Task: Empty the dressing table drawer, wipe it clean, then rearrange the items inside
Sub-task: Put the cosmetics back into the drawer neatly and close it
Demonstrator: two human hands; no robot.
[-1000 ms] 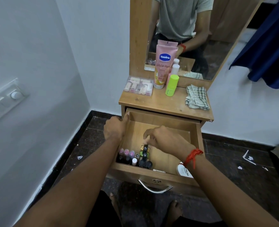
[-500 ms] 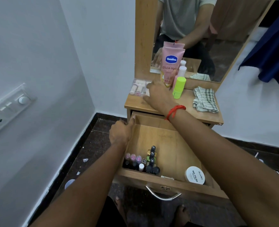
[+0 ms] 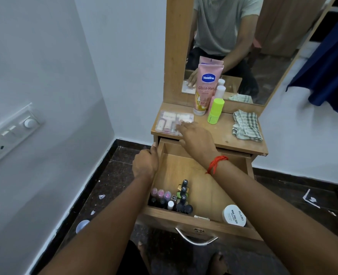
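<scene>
Wood-laminate desk (image 3: 223, 133) carries the drawer (image 3: 184, 171), which is pulled well out below the top. Emptying is judged partly done: a checked cloth (image 3: 246, 126), a pink tube (image 3: 206, 90), a clear case (image 3: 172, 121) and a green stick (image 3: 215, 111) are on the desk top. Left to remove are a white jar (image 3: 234, 215) at the drawer's front right corner and a cluster of nail polish bottles (image 3: 170, 199) at its front left. Wiping and rearranging appear not yet begun, and the cloth lies apart from both hands. The left grip (image 3: 144, 164) curls over the drawer's left wall, holding it. The right grip (image 3: 197, 138) rests on the clear case with fingers extended, holding nothing.
</scene>
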